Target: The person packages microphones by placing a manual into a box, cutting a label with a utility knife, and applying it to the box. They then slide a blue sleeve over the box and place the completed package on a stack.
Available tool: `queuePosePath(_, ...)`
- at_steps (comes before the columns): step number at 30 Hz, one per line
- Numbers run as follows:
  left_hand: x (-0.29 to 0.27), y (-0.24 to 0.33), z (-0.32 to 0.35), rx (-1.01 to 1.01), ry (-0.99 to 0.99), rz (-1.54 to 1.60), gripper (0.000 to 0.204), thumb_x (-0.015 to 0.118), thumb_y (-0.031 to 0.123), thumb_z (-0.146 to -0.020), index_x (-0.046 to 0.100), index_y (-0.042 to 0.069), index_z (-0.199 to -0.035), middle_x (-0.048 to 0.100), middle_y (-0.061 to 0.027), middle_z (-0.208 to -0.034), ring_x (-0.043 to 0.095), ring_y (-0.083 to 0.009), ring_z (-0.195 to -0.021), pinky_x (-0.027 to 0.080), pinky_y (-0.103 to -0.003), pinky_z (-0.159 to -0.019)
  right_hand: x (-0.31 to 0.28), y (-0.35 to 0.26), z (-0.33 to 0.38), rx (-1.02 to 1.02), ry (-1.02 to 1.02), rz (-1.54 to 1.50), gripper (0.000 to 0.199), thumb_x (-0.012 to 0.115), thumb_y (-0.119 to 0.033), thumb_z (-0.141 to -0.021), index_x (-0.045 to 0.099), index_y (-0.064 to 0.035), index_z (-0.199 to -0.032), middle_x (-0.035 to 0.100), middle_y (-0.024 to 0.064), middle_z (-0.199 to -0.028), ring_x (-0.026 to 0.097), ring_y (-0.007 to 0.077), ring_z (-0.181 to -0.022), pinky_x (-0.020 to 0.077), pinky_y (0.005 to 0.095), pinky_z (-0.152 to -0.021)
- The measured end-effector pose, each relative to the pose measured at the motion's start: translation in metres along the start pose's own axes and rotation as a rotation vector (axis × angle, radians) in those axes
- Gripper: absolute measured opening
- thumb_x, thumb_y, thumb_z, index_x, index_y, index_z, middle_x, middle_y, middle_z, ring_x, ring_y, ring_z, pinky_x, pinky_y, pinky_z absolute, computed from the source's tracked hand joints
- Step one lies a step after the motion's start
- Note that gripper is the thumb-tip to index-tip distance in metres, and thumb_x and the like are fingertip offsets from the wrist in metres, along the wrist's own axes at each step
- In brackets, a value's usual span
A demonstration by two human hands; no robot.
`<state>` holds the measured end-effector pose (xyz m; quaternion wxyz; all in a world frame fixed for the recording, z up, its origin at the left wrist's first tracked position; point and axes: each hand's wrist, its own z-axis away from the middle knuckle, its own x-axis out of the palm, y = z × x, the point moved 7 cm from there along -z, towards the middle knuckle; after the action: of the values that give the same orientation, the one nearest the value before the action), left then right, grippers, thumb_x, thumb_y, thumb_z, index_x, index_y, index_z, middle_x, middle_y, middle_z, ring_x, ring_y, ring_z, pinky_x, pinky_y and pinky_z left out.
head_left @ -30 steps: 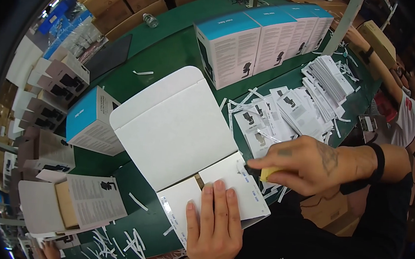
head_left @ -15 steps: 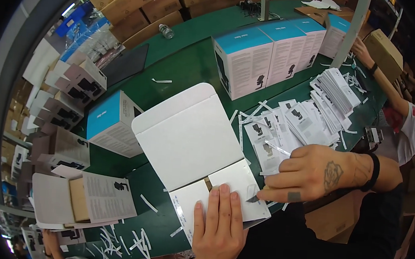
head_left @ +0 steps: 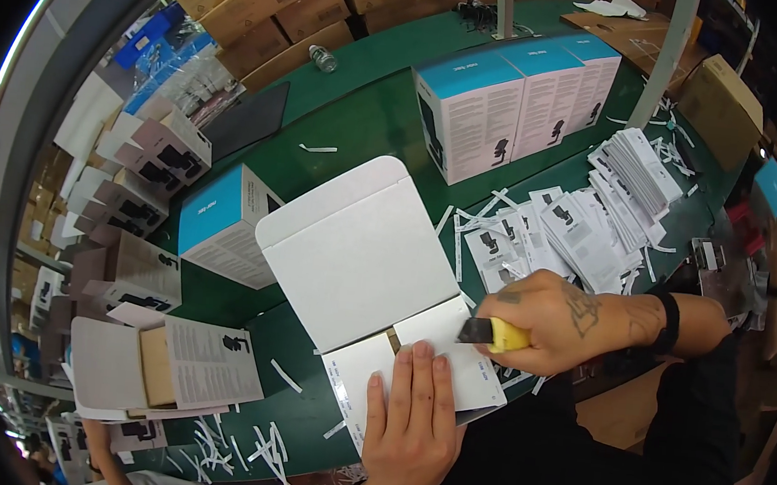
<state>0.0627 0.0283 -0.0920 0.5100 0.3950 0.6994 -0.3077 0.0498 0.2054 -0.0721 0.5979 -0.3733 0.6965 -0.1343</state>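
An open white carton [head_left: 360, 254] lies in front of me, its large lid raised away from me and its inner flaps folded in. My left hand [head_left: 411, 429] presses flat on those flaps, fingers stretched out and holding nothing. A strip of brown shows in the gap between the flaps. Above the right flap, my right hand [head_left: 552, 322] is closed around a yellow utility knife [head_left: 508, 337], whose dark end points left. Clear tape pieces [head_left: 335, 381] line the flap edges. Just beyond my right hand lie printed leaflets [head_left: 547, 224] and thin white paper strips.
Three blue-topped boxes [head_left: 473, 125] stand at the back; another blue-topped box [head_left: 224, 223] is left. Open cartons [head_left: 207, 365] line the left side, with a co-worker's arm [head_left: 102, 448] below. Metal posts [head_left: 668, 59] rise at the back. At far right, another person's hand [head_left: 774, 239] holds a blue-topped box.
My right hand has drawn back and turned, lifting the knife off the flap and showing its yellow handle. My left hand stays put. The person at right has taken a box off the table.
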Motion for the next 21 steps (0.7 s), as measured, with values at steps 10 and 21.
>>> queuePosePath(10,-0.006,-0.029,0.041,0.025,0.179,-0.055,0.039,0.051,0.015,-0.096,0.067,-0.001,-0.127,0.067,-0.0191,-0.135,0.062,-0.0308,-0.129,0.045,-0.047,-0.109,-0.013,0.005,0.02,0.432,0.042,0.301,0.051,0.073,-0.018,-0.086,0.05,0.0021,-0.126,0.065,0.0168,-0.075,0.066,0.0396,-0.068,0.0515,0.0429,-0.063)
queuePosePath(21,-0.002,-0.03,0.07,0.079,0.365,-0.066,0.039,0.061,0.031,-0.092,0.074,0.001,-0.113,0.073,-0.0149,-0.113,0.07,-0.0298,-0.113,0.051,-0.043,-0.102,0.076,-0.097,-0.082,-0.045,-0.264,0.194,0.06,0.076,-0.019,-0.083,0.047,-0.0017,-0.133,0.066,0.0175,-0.096,0.071,0.0335,-0.079,0.0565,0.0395,-0.064)
